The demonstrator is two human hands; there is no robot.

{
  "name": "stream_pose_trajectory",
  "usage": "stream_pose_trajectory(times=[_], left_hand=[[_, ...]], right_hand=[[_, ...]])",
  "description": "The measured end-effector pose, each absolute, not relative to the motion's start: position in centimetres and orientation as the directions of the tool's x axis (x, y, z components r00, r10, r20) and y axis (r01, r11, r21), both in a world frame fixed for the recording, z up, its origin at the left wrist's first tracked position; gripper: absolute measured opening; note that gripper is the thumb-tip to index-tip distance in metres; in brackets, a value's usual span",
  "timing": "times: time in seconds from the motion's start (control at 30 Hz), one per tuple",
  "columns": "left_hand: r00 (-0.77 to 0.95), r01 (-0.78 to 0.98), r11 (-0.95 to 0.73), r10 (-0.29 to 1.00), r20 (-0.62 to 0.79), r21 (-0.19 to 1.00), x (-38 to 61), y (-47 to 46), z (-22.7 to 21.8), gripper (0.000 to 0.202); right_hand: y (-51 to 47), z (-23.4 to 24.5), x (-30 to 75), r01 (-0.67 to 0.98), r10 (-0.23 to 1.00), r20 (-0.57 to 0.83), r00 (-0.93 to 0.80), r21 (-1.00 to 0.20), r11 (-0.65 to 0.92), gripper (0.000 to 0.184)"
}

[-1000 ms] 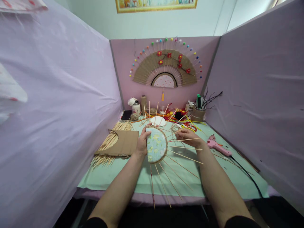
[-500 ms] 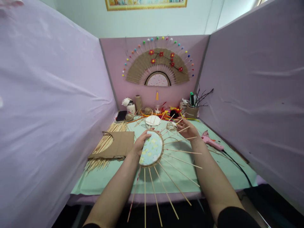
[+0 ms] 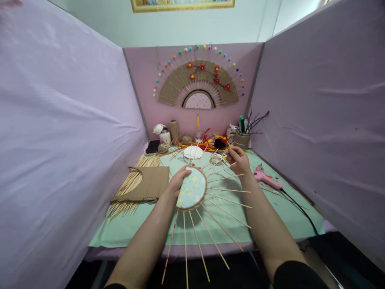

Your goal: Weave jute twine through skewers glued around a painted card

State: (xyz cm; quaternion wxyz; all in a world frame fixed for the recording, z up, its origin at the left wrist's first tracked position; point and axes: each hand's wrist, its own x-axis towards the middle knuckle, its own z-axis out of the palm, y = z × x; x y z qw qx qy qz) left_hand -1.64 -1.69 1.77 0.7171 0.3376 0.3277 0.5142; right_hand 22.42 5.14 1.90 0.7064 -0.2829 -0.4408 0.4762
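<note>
My left hand (image 3: 180, 180) grips a half-round fan base (image 3: 193, 188) by its straight left edge, thumb on top. Pale blue cloth with yellow blotches covers the base, and a brown cord-like rim runs round its curve. Thin bamboo sticks (image 3: 228, 202) fan out from that rim to the right and toward me; one near my left forearm has red marks. Beyond the upper right sticks, my right hand (image 3: 239, 158) is raised with thumb and fingers pinched together. Whatever lies between those fingertips is too small to make out.
A cut cardboard sheet (image 3: 155, 182) lies over a bundle of sticks (image 3: 120, 208) on the left. At right rests a pink glue gun (image 3: 267, 178) with a black cable. Twine, a white disc (image 3: 193, 152) and jars line the back, below a finished fan (image 3: 198, 80).
My right hand has moved slightly right and its fingers have drawn together into a pinch. The fan base has tilted a little, its stick tips shifting; my left hand keeps its grip.
</note>
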Motion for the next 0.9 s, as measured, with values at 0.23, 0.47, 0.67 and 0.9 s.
stream_pose_trajectory(times=[0.23,0.47,0.67,0.9], left_hand=[[0.225,-0.555,0.221,0.968,-0.111,0.802,-1.8,-1.3,1.5,0.045],[0.089,-0.603,0.141,0.99,-0.109,0.785,-2.1,-1.2,1.8,0.037],[-0.134,-0.636,-0.09,0.991,0.005,0.766,-2.6,-1.2,1.8,0.041],[-0.142,-0.645,-0.139,0.988,0.061,0.751,-2.3,-1.5,1.7,0.045]], right_hand=[[5.6,1.3,22.3,-0.329,0.881,0.413,0.229,-0.819,0.47,0.023],[5.7,0.4,21.9,-0.085,0.904,0.403,0.14,-0.905,0.417,0.02],[4.0,0.8,21.2,0.251,0.884,0.136,-0.447,-0.93,0.27,0.025],[2.6,1.3,19.9,0.173,0.693,0.039,-0.72,-0.957,0.234,0.025]])
